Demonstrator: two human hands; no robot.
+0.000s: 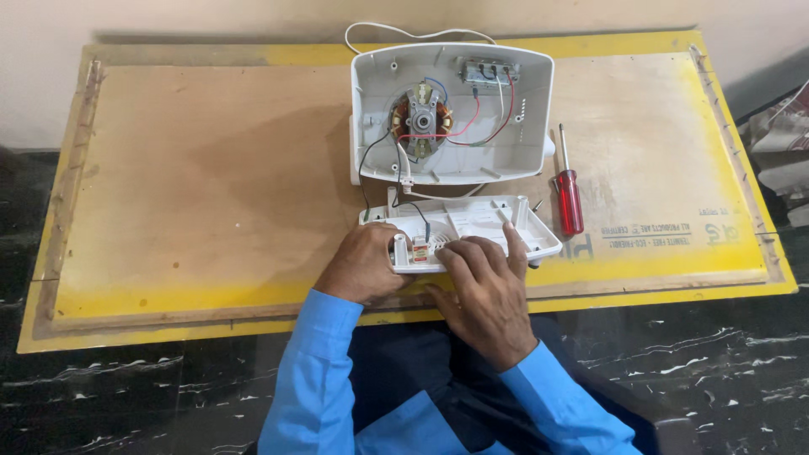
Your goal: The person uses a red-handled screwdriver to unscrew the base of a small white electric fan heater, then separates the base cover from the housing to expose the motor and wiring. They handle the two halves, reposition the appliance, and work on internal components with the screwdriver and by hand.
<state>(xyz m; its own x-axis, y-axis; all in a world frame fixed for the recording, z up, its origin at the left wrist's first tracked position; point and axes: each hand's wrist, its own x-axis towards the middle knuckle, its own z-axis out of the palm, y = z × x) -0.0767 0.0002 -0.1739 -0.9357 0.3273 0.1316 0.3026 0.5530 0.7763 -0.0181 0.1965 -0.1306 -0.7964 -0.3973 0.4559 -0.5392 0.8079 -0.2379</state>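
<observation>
your left hand (364, 263) and right hand (484, 291), fingers clamped on the white plastic base panel (472, 227) at lower centre, could tug its thin wires (403, 181) loose.

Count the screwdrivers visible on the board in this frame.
1: a red-handled screwdriver lying on the wooden board, right of the open white housing. Others could be hidden under the hands.

A plywood board (211, 185) with yellow edges fills the middle, lying on a black marble surface (716, 371) veined white from 3 to 9 o'clock. A plain cream wall (168, 21) runs across 12 o'clock. Soft, even light.
</observation>
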